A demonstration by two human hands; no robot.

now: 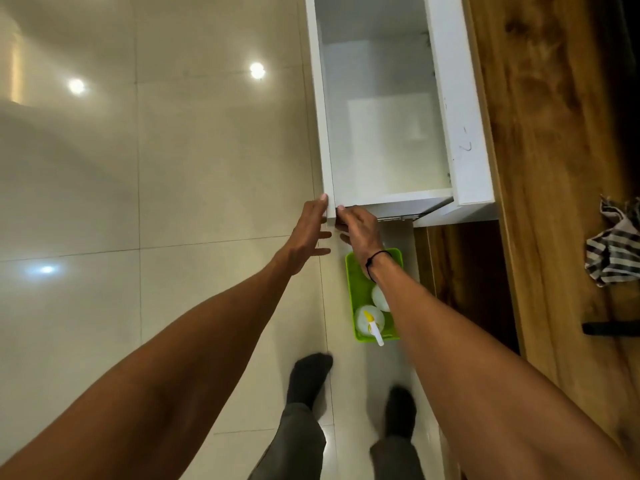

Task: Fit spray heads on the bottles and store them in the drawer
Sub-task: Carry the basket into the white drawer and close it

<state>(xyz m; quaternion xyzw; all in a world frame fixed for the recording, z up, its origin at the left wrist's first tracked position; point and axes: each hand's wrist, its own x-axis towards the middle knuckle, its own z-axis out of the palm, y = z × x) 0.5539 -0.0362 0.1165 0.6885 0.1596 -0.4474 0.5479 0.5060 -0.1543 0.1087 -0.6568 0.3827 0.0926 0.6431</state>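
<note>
A white drawer (384,200) stands pulled out from the wooden cabinet, and nothing lies inside it. My left hand (310,233) rests flat against the outside of its near left corner, fingers spread. My right hand (360,230) grips the same corner on the front edge. Below, on the floor, a green tray (358,292) holds two white bottles; one bottle (369,318) carries a yellow and white spray head (375,329), the other bottle (379,297) is partly hidden by my right forearm.
The wooden cabinet top (554,168) runs along the right, with a striped cloth (613,251) and a dark object (609,328) on it. Glossy tiled floor (156,168) spreads to the left. My feet in dark socks (308,375) stand near the tray.
</note>
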